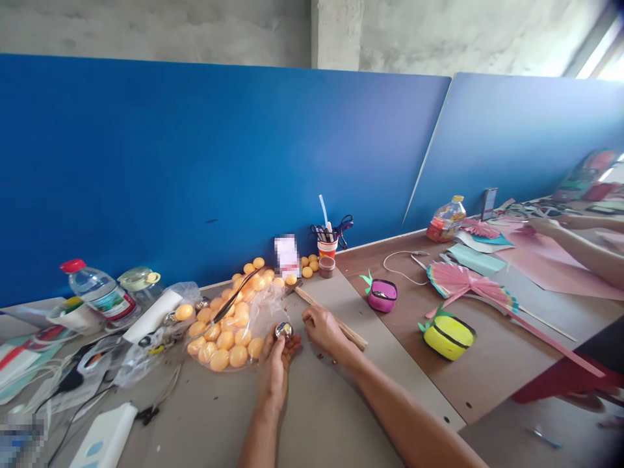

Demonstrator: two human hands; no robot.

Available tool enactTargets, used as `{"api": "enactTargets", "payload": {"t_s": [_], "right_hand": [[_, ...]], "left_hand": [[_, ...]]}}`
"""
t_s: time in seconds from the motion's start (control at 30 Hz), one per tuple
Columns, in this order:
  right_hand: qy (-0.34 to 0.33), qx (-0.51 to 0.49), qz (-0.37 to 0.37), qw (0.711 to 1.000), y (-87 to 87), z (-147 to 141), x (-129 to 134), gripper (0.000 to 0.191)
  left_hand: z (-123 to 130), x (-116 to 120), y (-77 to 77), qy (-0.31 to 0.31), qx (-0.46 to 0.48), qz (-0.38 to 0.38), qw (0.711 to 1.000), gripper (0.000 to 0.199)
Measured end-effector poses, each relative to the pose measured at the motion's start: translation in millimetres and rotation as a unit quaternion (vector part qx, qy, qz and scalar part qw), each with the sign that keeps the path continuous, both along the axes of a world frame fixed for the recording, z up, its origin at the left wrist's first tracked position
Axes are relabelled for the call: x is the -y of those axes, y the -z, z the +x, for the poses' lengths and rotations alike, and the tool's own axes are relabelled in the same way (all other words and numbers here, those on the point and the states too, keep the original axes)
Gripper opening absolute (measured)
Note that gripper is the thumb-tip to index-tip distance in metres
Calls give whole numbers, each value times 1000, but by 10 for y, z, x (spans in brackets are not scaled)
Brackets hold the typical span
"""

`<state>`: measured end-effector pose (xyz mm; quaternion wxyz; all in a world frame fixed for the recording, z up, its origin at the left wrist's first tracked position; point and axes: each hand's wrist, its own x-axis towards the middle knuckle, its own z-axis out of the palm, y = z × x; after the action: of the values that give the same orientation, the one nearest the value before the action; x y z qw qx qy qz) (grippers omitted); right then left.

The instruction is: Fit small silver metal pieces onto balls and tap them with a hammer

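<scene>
A shiny silver ball [283,331] rests in my left hand [277,357], the thumb and fingers curved round it. Just right of it, my right hand [322,330] is closed, its fingertips pressed together; what they hold, if anything, is too small to make out. Under and behind my right hand lies a bundle of thin wooden sticks [355,337]. A clear plastic bag of orange balls [220,340] lies left of my left hand. Small dark bits [320,356] are on the table below my right hand.
Bottle [104,296], cables and a white power strip [104,439] crowd the left. A pen cup [327,248] stands at the back. Purple [383,296] and yellow [449,336] pouches and a pink paper fan [465,281] lie right. Another person's arms [575,244] reach over pink paper.
</scene>
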<state>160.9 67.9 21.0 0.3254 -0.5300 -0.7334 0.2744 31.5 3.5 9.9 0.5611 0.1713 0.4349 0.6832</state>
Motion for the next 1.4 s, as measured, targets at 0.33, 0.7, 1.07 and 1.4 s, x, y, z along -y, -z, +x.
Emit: {"api": "enactTargets", "payload": {"t_s": [0.33, 0.7, 1.07, 1.4], "right_hand": [[-86, -423, -188, 882, -26, -44, -47, 14], [-138, -371, -249, 884, -155, -24, 83, 15], [-119, -281, -187, 934, -170, -68, 135, 6], [-134, -345, -289, 883, -124, -87, 139, 10]], "left_hand": [[-36, -2, 80, 18, -29, 8, 999, 61], [-43, 30, 60, 30, -70, 9, 997, 64], [-26, 55, 15, 36, -90, 7, 995, 60], [-70, 35, 112, 32, -223, 8, 974, 53]]}}
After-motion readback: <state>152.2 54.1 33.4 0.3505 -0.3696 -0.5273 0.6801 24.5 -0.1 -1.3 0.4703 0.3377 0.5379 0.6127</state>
